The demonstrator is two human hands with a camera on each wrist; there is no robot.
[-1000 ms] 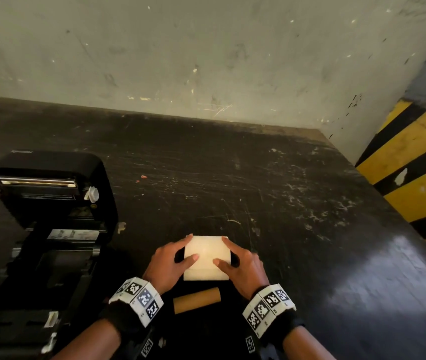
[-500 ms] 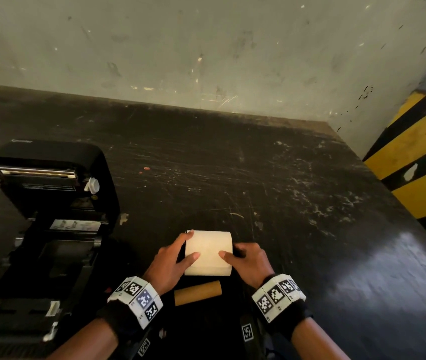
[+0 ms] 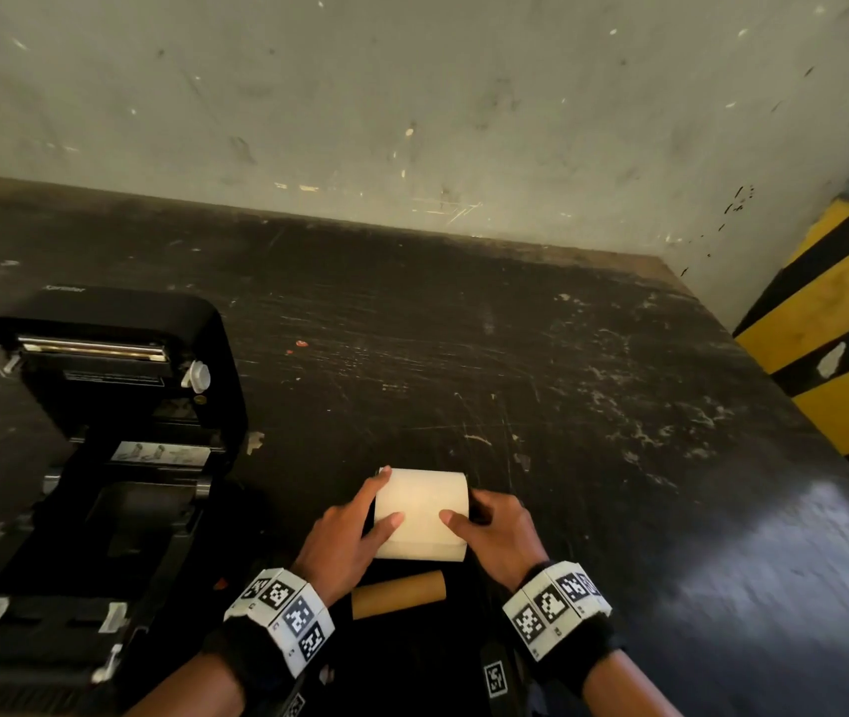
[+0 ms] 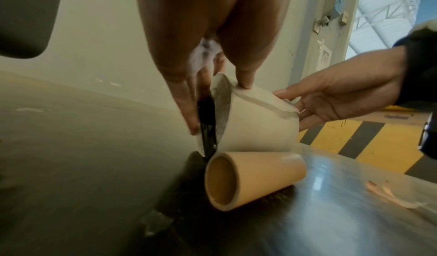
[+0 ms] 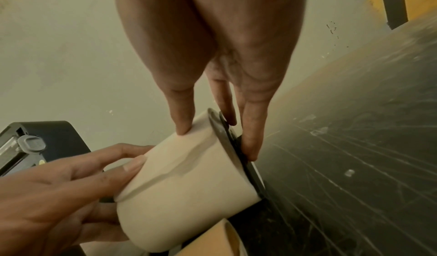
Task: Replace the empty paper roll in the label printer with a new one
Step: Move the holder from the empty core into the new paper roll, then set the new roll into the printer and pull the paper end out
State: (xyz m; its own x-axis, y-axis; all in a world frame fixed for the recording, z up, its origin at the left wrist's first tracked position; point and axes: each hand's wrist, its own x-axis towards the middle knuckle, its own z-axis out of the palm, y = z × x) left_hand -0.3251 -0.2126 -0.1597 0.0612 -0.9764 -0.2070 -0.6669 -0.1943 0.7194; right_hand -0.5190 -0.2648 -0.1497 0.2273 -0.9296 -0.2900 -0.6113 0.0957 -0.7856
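A new cream paper roll (image 3: pixel 419 512) lies sideways just above the dark table, held between both hands. My left hand (image 3: pixel 386 496) has its thumb on the roll's curved face and its fingers (image 4: pixel 187 110) along the left end. My right hand (image 3: pixel 466 512) grips the right end the same way, thumb on the paper and fingers (image 5: pixel 250 138) against a black flange (image 5: pixel 236 147) there. The empty brown cardboard core (image 3: pixel 399 594) lies on the table just in front of the roll. The black label printer (image 3: pixel 101 458) stands at the left with its lid up and its bay showing.
The scratched black table (image 3: pixel 567 380) runs back to a pale wall (image 3: pixel 412 95). A yellow and black striped barrier (image 3: pixel 836 354) borders the right side. The printer's raised lid (image 3: pixel 112 344) stands left of the hands.
The right hand's fingers have pulled back from the roll's far edge and now curl at its right end. The roll has stayed between the hands.
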